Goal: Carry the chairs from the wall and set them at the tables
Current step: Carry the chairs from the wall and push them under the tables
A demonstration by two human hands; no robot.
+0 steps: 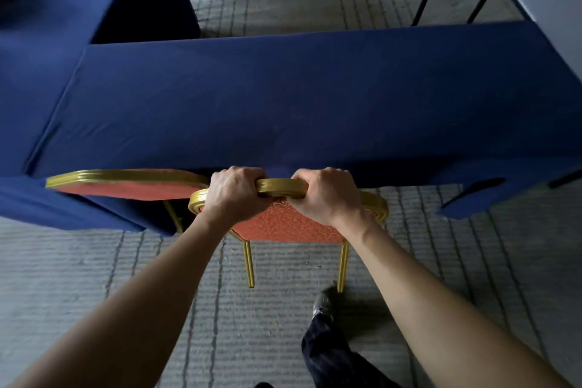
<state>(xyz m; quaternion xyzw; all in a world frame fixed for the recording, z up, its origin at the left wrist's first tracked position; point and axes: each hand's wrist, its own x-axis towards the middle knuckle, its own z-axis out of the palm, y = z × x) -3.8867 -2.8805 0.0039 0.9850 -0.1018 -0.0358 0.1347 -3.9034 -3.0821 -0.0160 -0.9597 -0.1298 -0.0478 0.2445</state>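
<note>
Now | left hand [234, 194] + right hand [324, 194] clenched on banquet chair [283, 224] top rail for steering | seat facing blue-clothed table [283, 98] | neighbour chair [126, 184] tucked alongside

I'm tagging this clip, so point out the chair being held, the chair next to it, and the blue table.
held chair [281, 187], head view, top rail
neighbouring chair [126, 187], head view, backrest
blue table [299, 98], head view, cloth top

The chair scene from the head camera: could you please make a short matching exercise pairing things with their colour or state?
Things:
1. held chair's top rail
2. neighbouring chair
3. tablecloth
4. carpet

Descriptions:
A. grey, lined
B. gripped by left hand and right hand
C. dark blue
D. already at the table, untouched

Pairs: 1-B, 2-D, 3-C, 4-A
</note>
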